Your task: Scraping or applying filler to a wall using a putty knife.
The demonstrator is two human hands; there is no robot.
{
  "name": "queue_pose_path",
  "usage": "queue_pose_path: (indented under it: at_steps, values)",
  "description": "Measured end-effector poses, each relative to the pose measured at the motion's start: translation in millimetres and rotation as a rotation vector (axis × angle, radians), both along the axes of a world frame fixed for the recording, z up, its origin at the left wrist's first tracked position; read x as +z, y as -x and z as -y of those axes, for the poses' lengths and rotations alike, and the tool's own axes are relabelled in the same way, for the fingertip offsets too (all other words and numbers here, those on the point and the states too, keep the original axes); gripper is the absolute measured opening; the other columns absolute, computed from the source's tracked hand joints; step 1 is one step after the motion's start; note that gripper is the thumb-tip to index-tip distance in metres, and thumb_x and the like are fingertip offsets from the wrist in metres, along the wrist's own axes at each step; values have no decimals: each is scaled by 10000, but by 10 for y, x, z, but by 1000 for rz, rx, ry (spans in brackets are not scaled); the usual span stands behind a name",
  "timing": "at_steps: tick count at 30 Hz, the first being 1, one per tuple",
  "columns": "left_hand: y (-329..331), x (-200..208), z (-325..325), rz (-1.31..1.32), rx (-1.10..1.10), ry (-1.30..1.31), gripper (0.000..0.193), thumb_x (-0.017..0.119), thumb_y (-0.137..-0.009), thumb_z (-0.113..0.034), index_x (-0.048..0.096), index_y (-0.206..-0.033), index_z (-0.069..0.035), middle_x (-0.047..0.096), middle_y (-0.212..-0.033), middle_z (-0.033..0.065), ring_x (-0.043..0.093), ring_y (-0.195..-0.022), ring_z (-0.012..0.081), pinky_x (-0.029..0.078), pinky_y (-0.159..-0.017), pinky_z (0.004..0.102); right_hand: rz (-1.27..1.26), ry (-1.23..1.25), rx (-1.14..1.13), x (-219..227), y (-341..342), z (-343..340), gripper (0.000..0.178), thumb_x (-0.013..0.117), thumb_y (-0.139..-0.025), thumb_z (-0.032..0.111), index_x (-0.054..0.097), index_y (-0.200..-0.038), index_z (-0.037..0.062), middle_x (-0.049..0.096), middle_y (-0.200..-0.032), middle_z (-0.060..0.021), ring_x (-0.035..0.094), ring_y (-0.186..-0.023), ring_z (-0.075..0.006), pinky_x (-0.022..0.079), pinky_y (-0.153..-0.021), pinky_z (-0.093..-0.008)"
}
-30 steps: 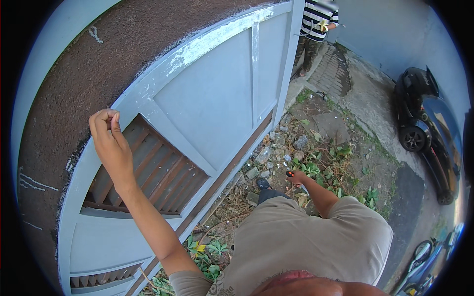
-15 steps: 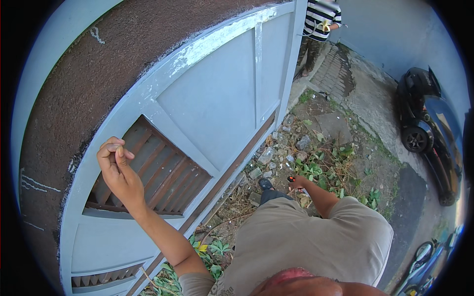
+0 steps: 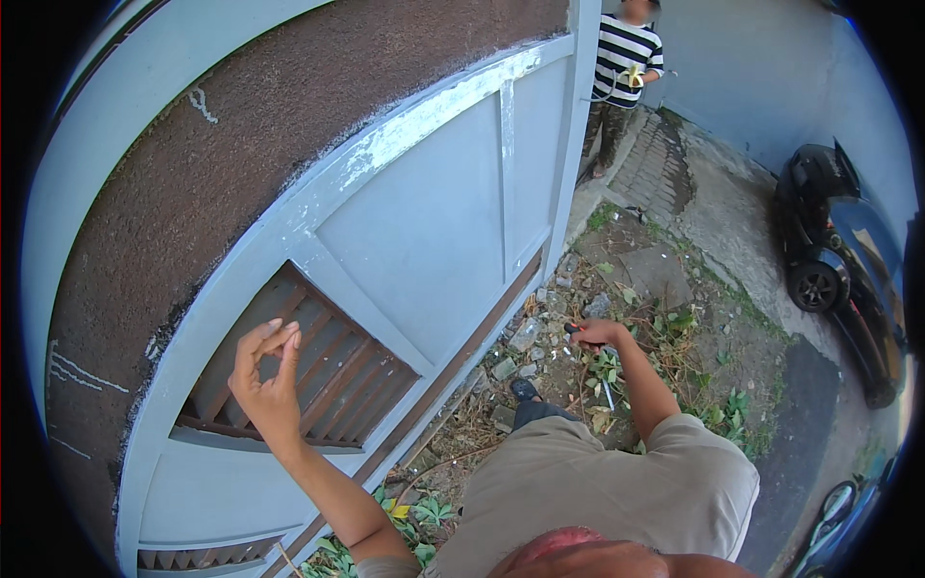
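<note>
My left hand [image 3: 265, 390] is raised in front of the blue-grey wall's brown slatted vent [image 3: 332, 371]. Its fingers curve loosely toward the thumb, and nothing shows between them. Lower on the right, my right hand [image 3: 602, 334] is closed around a hand tool with a black and orange-red handle [image 3: 575, 328]. A thin metal part [image 3: 608, 395] shows below that hand; the fingers hide much of the tool, so its exact kind is unclear. Under it lie rubble and cut leafy stems [image 3: 665, 337].
A person in a striped top [image 3: 626, 58] stands at the far end of the wall, holding something pale yellow. On the right are a black car [image 3: 838, 260] and, nearer, a blue motorbike [image 3: 829, 539]. My dark sandal [image 3: 523, 389] stands among the stones [image 3: 525, 335].
My left hand has loosened, with thumb and fingers less pressed together. My right hand has reached farther forward, bringing the tool's metal part into sight. The view has shifted slightly.
</note>
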State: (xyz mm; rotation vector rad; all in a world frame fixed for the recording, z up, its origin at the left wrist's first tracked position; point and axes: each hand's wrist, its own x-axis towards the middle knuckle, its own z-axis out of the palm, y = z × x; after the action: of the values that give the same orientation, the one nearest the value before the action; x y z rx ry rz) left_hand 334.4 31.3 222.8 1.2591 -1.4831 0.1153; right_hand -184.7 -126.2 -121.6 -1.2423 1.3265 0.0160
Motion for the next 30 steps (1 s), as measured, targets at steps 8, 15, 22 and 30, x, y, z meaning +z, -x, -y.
queue_pose_path:
  at_steps: [8,15,22,30]
  values:
    - [-19,-203,75,5,34,-149,383,790,-777,54,694,-1135,-40,730,-827,61,592,-739,124,472,-789,296,922,224,1267,2827,-1603,-915,369,689,-871,159,674,-1220,37,712,-949,-67,635,-758,-162,519,-660,-308]
    - [14,-189,-206,-75,136,-137,406,842,-759,-35,710,-1141,-84,718,-855,34,580,-766,142,435,-875,335,513,539,784,3256,-1126,-88,316,721,-899,147,673,-1186,23,700,-994,-55,624,-876,-137,499,-781,-308]
    - [-50,-210,-447,109,230,-181,446,838,-807,-181,713,-1228,-104,708,-743,20,617,-850,193,402,-937,369,453,495,697,2783,-1206,-317,409,743,-935,356,666,-1198,52,613,-767,17,573,-631,-86,463,-576,-266]
    - [-3,-337,-429,84,254,-158,457,792,-870,-219,680,-1291,-81,740,-791,45,657,-911,175,381,-1031,373,737,641,522,2872,-1116,-261,522,744,-903,347,617,-1278,6,592,-737,3,543,-593,-95,418,-553,-255]
